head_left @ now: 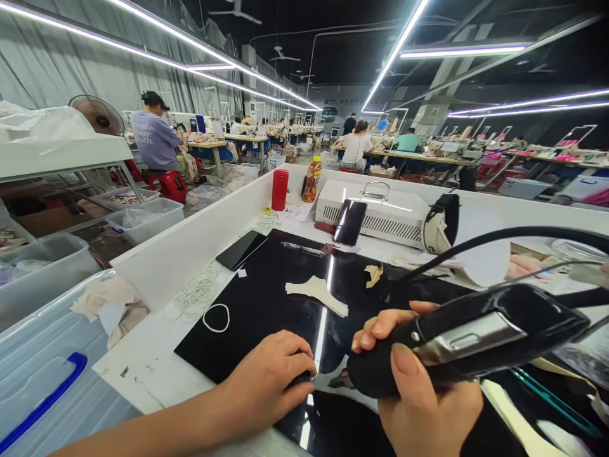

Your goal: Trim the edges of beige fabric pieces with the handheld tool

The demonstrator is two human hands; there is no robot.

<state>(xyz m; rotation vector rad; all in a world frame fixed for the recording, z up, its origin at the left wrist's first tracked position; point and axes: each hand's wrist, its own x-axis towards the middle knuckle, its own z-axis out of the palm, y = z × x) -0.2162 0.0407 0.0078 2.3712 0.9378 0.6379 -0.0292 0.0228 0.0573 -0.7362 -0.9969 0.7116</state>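
Observation:
My right hand (423, 387) is wrapped round a black corded handheld tool (537, 330) with a silver switch panel; its rounded front end points left, low over a glossy black board (257, 304). Close to that end, my left hand (273, 381) rests on the board with its fingers curled together. Something dark shows under its fingertips, too hidden to name. A greyish shape lies between the two hands, and I cannot tell what it is. Beyond them lie a cream fabric piece (318, 294) with flared ends, a small cream scrap (373, 275) and a white elastic loop (216, 319).
A phone (242, 249), a pen (304, 248) and a heap of pale elastic cord (200, 289) lie near the board's far left. A white vented machine (375, 206), a propped phone (350, 222), a red canister (280, 190) and a drink bottle (312, 179) stand behind.

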